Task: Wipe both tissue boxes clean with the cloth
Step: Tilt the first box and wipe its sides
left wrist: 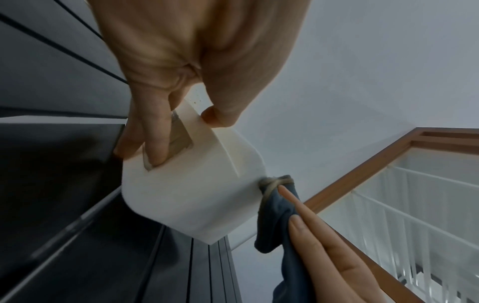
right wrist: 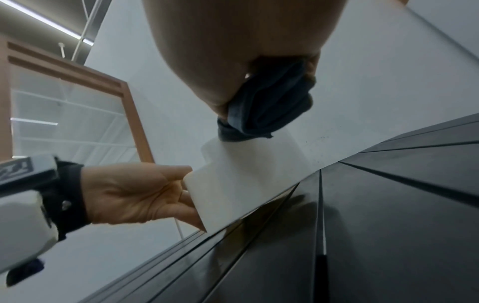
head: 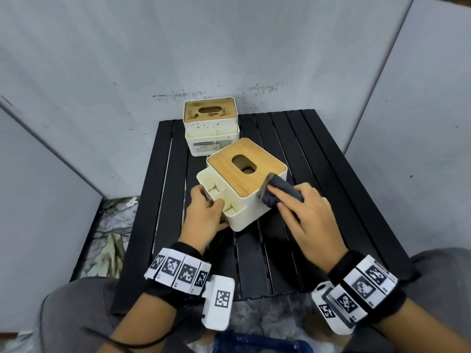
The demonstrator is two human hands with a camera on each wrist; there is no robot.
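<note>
Grey panel walls (head: 229,47) close in the scene on three sides. Against them stands the black slatted surface (head: 305,154), which carries both boxes.

The near tissue box (head: 244,207), cream-white with a clean bamboo lid (head: 257,171) and an oval slot, sits at the middle of the surface, turned at an angle, with open side compartments facing the left hand. The far tissue box (head: 211,128) stands behind it, at the back edge of the surface and close to the wall; its wooden lid is stained dark and its white side is speckled. The two boxes stand just beside each other, and whether they touch cannot be told.

The left hand (head: 204,215) grips the near tissue box at its compartment side, thumb hooked over the rim and fingers (left wrist: 155,143) curled against the outer wall. The right hand (head: 305,220) holds the dark blue-grey cloth (head: 277,194), bunched under its outstretched fingers (left wrist: 298,207), and presses it against the near right edge of the lid and the upper side wall below it. In the right wrist view the cloth (right wrist: 261,106) is wadded between the palm and the white wall of the box (right wrist: 246,174).

Both wrists wear black bands (head: 178,253) with white marker tags.
</note>
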